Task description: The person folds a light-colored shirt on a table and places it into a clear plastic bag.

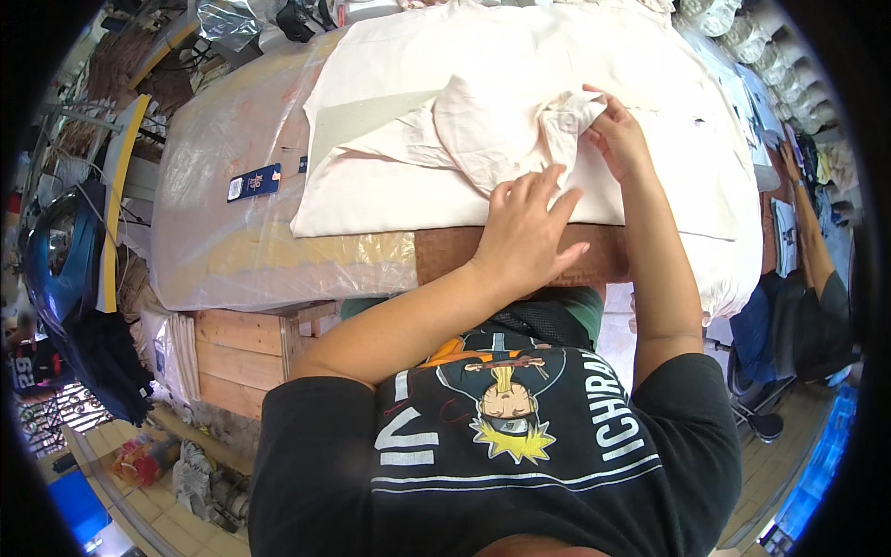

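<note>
A cream garment (478,135) lies partly bunched on the table before me, over a flat cream cloth (380,204). My right hand (617,135) has thumb and fingers closed on a gathered fold at the garment's right end. The exact part of the garment in that grip cannot be made out. My left hand (527,227) is just nearer to me, fingers spread, their tips close to the garment's near edge. Whether those fingertips touch the cloth is unclear. A grey-green patch (362,121) shows beside the bunched part.
Clear plastic (209,186) covers the table's left part, where a dark blue hang tag (253,183) lies. A brown patterned surface (455,255) shows at the near edge. Wooden crates (239,348) stand below left. At the right, another person's arm (812,223) reaches toward folded cloth.
</note>
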`<state>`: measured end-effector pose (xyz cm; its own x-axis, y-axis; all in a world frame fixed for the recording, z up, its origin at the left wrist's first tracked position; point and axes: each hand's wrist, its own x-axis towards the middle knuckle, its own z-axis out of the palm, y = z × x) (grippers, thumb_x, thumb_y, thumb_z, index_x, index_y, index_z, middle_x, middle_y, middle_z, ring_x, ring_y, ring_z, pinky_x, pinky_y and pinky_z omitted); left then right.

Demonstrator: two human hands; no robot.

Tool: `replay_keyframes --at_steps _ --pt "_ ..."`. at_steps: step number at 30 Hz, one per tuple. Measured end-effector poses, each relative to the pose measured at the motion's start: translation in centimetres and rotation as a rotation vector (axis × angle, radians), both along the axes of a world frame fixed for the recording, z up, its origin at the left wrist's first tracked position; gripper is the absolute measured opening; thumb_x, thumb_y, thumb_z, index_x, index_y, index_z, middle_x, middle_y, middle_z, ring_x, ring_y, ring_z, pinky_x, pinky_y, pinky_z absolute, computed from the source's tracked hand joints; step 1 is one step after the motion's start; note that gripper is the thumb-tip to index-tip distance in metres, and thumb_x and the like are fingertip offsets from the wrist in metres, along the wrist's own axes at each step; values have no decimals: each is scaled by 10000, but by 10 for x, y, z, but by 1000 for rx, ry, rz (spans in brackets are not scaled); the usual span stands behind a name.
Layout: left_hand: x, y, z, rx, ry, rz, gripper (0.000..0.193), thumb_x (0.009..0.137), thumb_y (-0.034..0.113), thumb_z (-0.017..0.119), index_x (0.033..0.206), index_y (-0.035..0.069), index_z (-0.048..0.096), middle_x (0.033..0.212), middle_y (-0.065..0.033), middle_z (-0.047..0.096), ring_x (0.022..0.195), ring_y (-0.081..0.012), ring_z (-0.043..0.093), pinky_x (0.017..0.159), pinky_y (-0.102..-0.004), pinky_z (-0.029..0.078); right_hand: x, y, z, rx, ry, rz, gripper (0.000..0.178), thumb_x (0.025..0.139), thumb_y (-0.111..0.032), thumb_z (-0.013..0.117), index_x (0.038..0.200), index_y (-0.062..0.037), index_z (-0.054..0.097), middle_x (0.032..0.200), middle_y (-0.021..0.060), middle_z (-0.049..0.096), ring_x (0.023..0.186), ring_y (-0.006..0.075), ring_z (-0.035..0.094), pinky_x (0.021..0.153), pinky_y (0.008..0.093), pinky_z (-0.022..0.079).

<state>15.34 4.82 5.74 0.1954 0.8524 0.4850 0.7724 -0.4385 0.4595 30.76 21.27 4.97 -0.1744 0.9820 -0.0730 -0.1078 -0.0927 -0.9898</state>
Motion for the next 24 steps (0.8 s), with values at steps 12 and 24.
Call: replay_keyframes --at_steps 12,24 --pt "-147 106 -42 -342 -43 567 302 852 346 589 995 95 678 1076 -109 640 1026 -293 575 924 -434 409 -12 -26 -6 -44 -581 -65 349 799 -357 703 925 -34 658 828 17 620 665 79 567 543 195 395" --pt "-156 88 -43 -351 -242 695 262 833 317 600 878 71 680 792 -92 682 762 -250 655 703 -335 494 33 -24 -9 -48 -302 -150 219 888 -185 596 990 8 614 802 59 648 648 112 602 569 214 476"
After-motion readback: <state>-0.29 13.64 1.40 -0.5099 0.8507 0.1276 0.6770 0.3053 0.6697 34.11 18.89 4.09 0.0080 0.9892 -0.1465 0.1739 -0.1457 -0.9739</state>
